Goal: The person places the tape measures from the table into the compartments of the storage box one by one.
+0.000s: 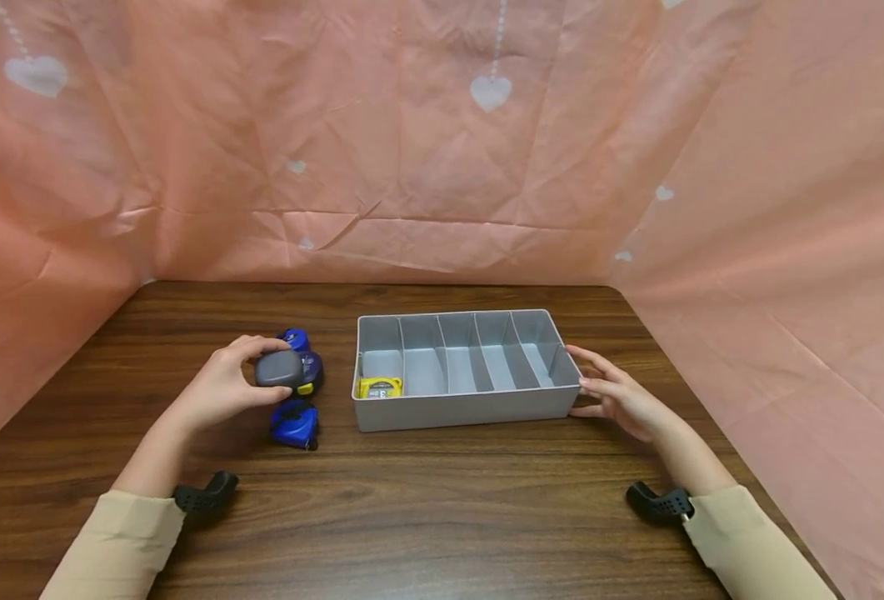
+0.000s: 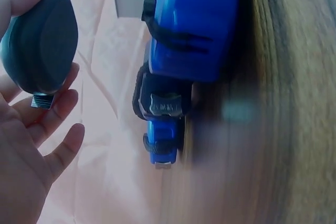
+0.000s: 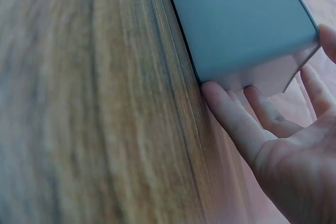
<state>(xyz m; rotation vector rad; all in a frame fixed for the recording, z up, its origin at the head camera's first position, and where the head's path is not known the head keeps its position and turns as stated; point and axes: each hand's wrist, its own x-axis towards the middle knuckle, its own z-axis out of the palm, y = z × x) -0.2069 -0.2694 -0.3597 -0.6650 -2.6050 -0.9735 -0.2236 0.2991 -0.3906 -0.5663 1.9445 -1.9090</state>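
My left hand (image 1: 226, 379) pinches a dark grey tape measure (image 1: 278, 368) between thumb and fingers, above the table. In the left wrist view this grey tape measure (image 2: 44, 40) is raised apart from the blue ones. Close by stand a blue tape measure (image 1: 295, 423) in front, a dark blue one (image 1: 311, 372) partly hidden, and another blue one (image 1: 294, 338) behind. My right hand (image 1: 625, 400) touches the right end of a grey divided box (image 1: 464, 410), its fingers fairly straight against the end wall (image 3: 262, 72). A yellow tape measure (image 1: 380, 387) sits in the box's leftmost compartment.
The box's other compartments (image 1: 427, 371) run in a row to the right, split by thin dividers. Everything stands on a brown wooden table (image 1: 442, 517). Pink cloth (image 1: 412, 150) with white hearts surrounds the back and sides.
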